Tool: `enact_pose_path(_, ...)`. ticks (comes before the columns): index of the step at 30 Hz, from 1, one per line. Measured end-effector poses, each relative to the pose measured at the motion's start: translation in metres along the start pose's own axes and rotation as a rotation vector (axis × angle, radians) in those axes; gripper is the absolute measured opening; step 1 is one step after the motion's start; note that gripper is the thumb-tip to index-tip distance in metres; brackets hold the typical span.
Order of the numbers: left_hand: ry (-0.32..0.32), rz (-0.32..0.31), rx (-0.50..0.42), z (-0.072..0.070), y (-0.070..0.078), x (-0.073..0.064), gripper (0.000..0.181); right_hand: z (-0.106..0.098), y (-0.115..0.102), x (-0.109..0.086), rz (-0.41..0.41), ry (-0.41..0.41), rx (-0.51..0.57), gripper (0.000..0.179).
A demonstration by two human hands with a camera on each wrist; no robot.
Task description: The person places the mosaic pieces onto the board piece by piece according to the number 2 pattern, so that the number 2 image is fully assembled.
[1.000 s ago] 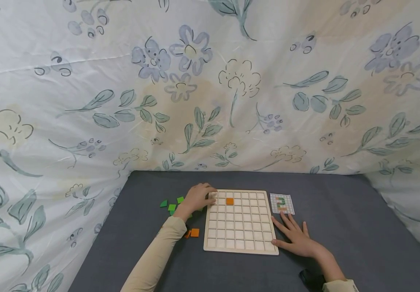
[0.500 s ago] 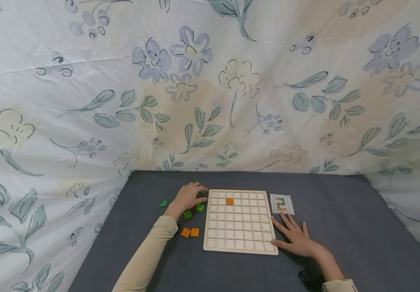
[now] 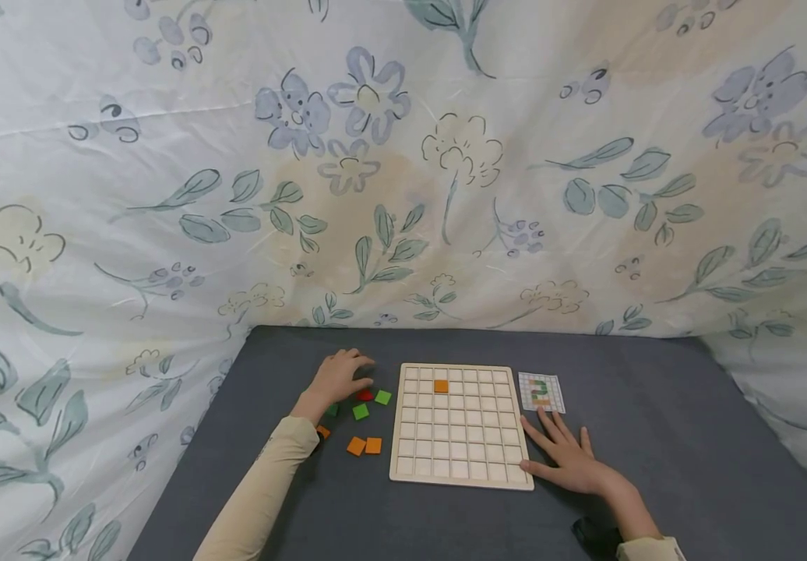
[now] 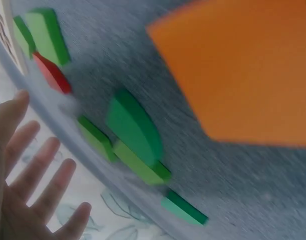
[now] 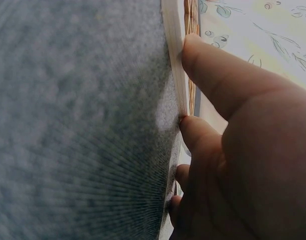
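On the board [image 3: 459, 449], second row down, third column in, sat one orange tile [image 3: 442, 386], flat in its cell; the other cells showed bare wood. So, early stage by my read: one seated, the rest to go. Loose stock lay left of the board: two orange squares [image 3: 356, 446] side by side, another orange bit [image 3: 323, 432] partly hidden at the sleeve [image 3: 263, 483], several green pieces [image 3: 361, 411], a red piece [image 3: 364, 396]. Couldn't tell how many belonged on the board; the card [image 3: 542, 392] just off its right edge carried a small coloured pattern, too fine to read cell by cell.

Left hand [image 3: 338, 378] was by the red piece, fingers apart, nothing pinched that either view showed. Right hand [image 3: 572, 460] had fingers spread, thumb and index tips against the board's right edge.

Board looked sound: pale wood, raised rim, square grid, flat on the dark table [image 3: 642, 405] between the hands. Pieces looked thick, solid-coloured; one dark green piece [image 4: 130, 127] had a curved edge and overlapped a lighter green one in the left wrist view, contact unclear
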State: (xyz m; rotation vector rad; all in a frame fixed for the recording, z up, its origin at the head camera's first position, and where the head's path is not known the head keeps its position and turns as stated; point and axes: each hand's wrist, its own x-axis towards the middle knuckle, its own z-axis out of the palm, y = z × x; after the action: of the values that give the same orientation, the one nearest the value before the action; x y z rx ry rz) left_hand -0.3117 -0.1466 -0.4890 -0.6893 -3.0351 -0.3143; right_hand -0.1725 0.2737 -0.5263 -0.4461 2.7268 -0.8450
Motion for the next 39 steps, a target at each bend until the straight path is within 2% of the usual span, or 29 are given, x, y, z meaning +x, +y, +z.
enact_pose_path(10, 0.01, -0.032, 0.019, -0.004, -0.017, -0.008, 0.037, -0.002, -0.001, -0.002, -0.005, 0.005, 0.009, 0.074)
enact_pose_path(18, 0.023, -0.033, 0.011, -0.001, -0.029, -0.013, 0.035, 0.007, 0.011, 0.001, 0.007, 0.021, -0.005, 0.074)
enact_pose_path(26, 0.013, -0.051, 0.022, 0.001, -0.033, -0.016, 0.035, -0.003, -0.003, -0.004, -0.003, -0.002, 0.021, 0.074)
enact_pose_path(30, 0.008, -0.07, 0.023, 0.002, -0.037, -0.018, 0.034, 0.0, 0.001, -0.002, -0.02, 0.003, 0.024, 0.073)
enact_pose_path(39, -0.005, -0.093, 0.039, 0.002, -0.045, -0.019, 0.03, 0.009, 0.009, 0.001, 0.012, 0.032, -0.008, 0.074)
